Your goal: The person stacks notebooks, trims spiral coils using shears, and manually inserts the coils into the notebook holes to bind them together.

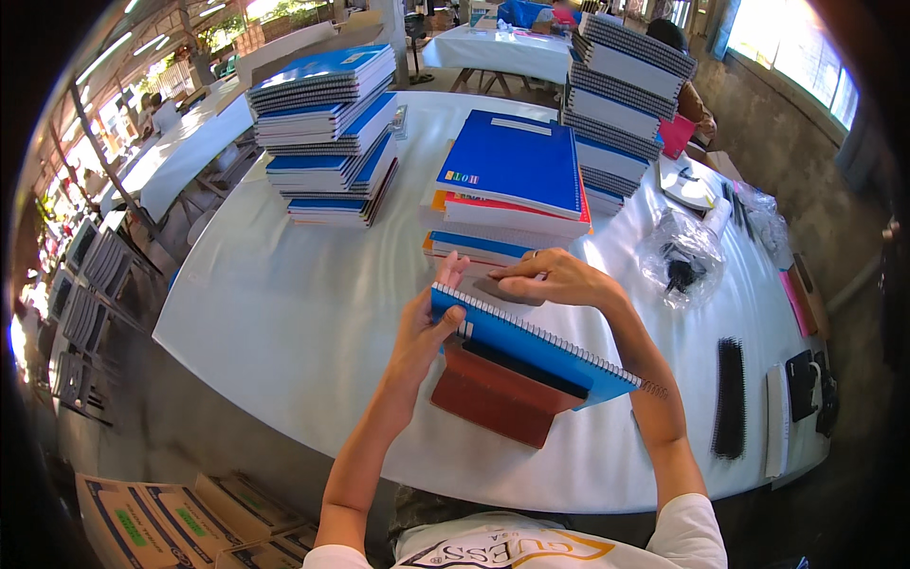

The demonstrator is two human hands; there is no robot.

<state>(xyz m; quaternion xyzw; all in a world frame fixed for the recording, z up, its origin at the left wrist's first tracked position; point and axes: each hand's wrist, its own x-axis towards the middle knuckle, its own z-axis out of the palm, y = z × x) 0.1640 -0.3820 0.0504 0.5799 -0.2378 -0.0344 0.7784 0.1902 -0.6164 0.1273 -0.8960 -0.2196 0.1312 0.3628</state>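
Note:
My left hand grips the left end of a blue spiral notebook, its thumb on the cover and its fingers behind. The notebook is tilted, spine up, against a reddish-brown wooden stand with a dark strip along its top. A wire-like coil runs along the spine, and its loose end sticks out past the right corner, by my right forearm. Just beyond the spine, my right hand is closed with its fingers curled and a ring on one. What its fingertips hold, if anything, is too small to make out.
Beyond my hands stands a pile of books topped by a blue notebook. Tall notebook stacks rise at the left and right. A plastic bag and black coils lie rightward. Cardboard boxes sit below left.

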